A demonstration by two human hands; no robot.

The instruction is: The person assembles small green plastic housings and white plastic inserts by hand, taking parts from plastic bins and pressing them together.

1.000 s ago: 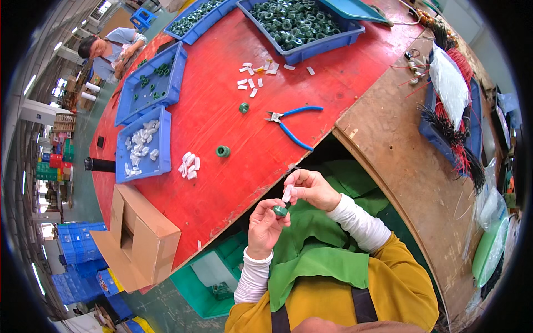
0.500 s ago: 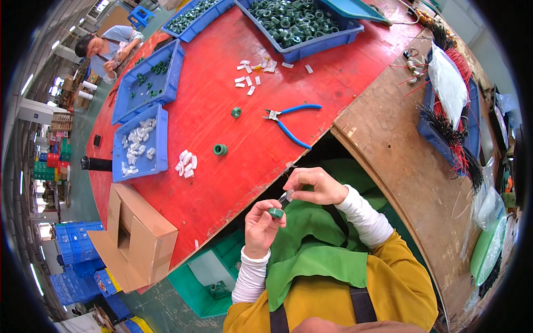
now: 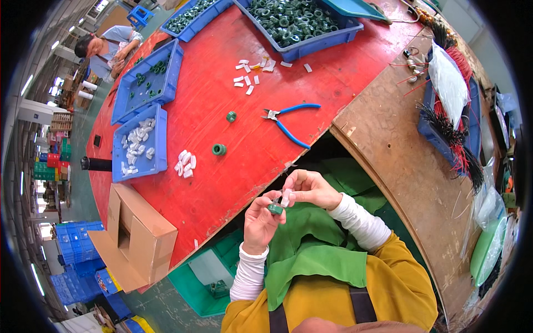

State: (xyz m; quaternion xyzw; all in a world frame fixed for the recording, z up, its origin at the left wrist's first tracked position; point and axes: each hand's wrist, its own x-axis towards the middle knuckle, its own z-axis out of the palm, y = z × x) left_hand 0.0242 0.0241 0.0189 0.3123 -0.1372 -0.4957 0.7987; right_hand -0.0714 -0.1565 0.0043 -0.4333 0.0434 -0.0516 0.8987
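Note:
My left hand (image 3: 259, 226) pinches a green ring (image 3: 275, 209) between thumb and fingers, in front of the red table's near edge. Close beside it, my right hand (image 3: 314, 189) is closed on a small white strip (image 3: 286, 197), its lower end at the ring. Whether the strip touches the ring or sits in it, I cannot tell. Two more green rings lie on the red table (image 3: 194, 105): an upright-looking one (image 3: 231, 116) and a nearer one (image 3: 219, 149). Left of them is a small pile of white pieces (image 3: 185, 164). Blue-handled pliers (image 3: 290, 123) rest opened near the table edge.
Blue trays hold green rings (image 3: 294, 22) and white pieces (image 3: 136, 145). Loose white strips (image 3: 245, 81) lie mid-table. A cardboard box (image 3: 145, 236) stands at the left, a teal bin (image 3: 194, 288) below. Wires fill a blue bin (image 3: 426, 119) at right. A person (image 3: 105, 53) sits across.
My hands have drawn closer together, and the white strip now shows plainly at the green ring. A dark, shiny part between the hands is less visible. The farther loose ring has shifted slightly left.

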